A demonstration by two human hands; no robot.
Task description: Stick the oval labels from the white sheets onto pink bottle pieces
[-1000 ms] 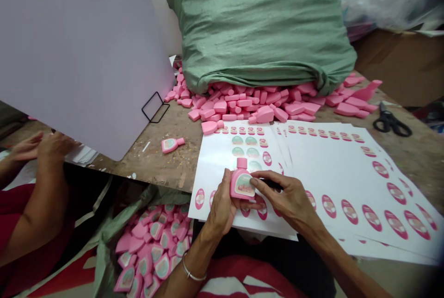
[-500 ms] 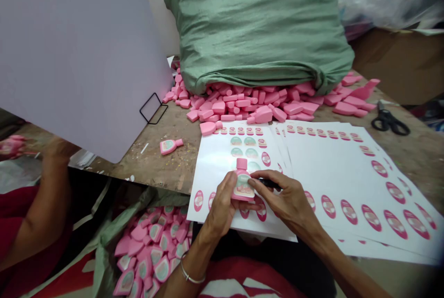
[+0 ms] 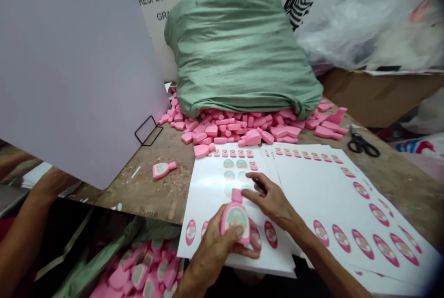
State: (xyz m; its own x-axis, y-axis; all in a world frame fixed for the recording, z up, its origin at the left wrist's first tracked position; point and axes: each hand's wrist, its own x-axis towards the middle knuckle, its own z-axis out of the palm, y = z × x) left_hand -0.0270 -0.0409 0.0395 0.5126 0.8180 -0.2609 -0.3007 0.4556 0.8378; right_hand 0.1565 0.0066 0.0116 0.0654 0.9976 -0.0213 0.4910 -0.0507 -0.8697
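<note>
My left hand is wrapped round a pink bottle-shaped piece that stands cap up, a green oval sticker on its front and my thumb on the sticker's lower part. A slim black tool sits in the fingers of my right hand; its exact kind is hard to make out. That hand is just right of the bottle's cap, over the sticker sheet. Green stickers and pink oval stickers show on the sheet around my hands.
Loose pink bottles are heaped under a green sack. One labelled bottle lies left, near a black wire stand. Scissors rest at right beside more sheets. A bag of labelled bottles is below; another person's arm reaches in left.
My left hand has lowered the bottle towards me, its thumb now on the sticker. My right hand has moved from the sticker's edge up beside the cap. The view has tilted up.
</note>
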